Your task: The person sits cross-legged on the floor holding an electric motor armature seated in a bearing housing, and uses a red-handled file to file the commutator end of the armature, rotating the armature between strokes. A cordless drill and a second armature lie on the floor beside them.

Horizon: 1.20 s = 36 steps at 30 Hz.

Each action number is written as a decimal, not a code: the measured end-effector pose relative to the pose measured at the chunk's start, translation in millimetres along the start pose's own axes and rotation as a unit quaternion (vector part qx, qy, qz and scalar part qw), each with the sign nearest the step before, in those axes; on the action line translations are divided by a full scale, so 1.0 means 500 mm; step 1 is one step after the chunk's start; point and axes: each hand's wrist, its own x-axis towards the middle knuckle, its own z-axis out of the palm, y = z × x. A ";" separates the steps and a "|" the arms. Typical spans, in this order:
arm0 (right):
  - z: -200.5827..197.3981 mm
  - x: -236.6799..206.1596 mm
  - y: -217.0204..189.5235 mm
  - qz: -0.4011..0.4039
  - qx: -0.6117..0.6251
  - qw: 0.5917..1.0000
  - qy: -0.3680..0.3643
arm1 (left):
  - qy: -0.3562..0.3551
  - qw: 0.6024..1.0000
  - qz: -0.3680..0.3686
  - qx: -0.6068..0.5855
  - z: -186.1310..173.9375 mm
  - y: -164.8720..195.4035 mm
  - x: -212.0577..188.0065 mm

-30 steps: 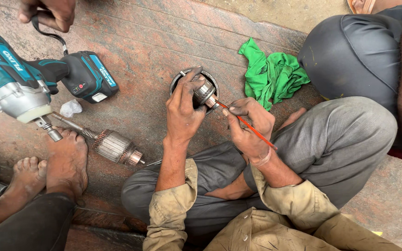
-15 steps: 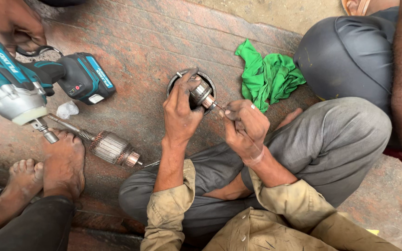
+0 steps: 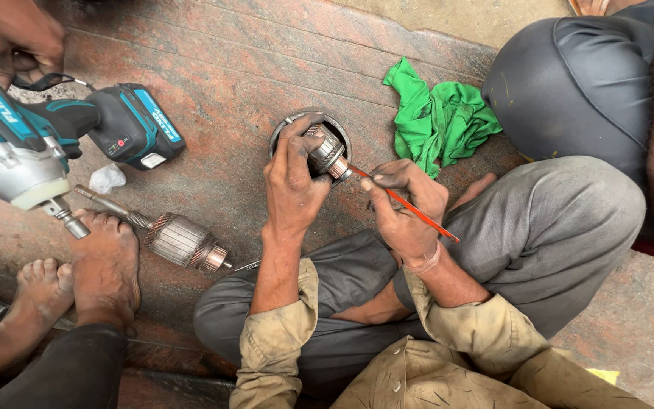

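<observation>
Since the earlier frame, the red-handled tool (image 3: pixel 406 203) has been brought back to the metal cylinder's (image 3: pixel 325 150) end. Cylinder gripped by curled left hand (image 3: pixel 293 182) over the round housing (image 3: pixel 284 130); tool pinched in right hand (image 3: pixel 403 208).

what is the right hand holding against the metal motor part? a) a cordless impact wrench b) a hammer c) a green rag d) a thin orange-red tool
d: the right hand pinches a thin orange-red tool with its tip at the end of the cylindrical metal motor part gripped by the left hand; the green rag lies apart on the floor.
</observation>
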 end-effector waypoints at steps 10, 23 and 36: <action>0.001 0.004 0.001 -0.005 0.015 1.000 -0.017 | -0.059 0.998 -0.007 -0.006 -0.022 0.010 0.018; 0.004 0.008 0.001 -0.058 -0.023 0.998 -0.027 | -0.022 0.999 -0.026 -0.018 -0.004 -0.004 0.008; 0.045 -0.004 0.005 -0.180 -0.089 0.979 -0.016 | -0.048 0.998 -0.022 0.031 -0.018 0.015 0.033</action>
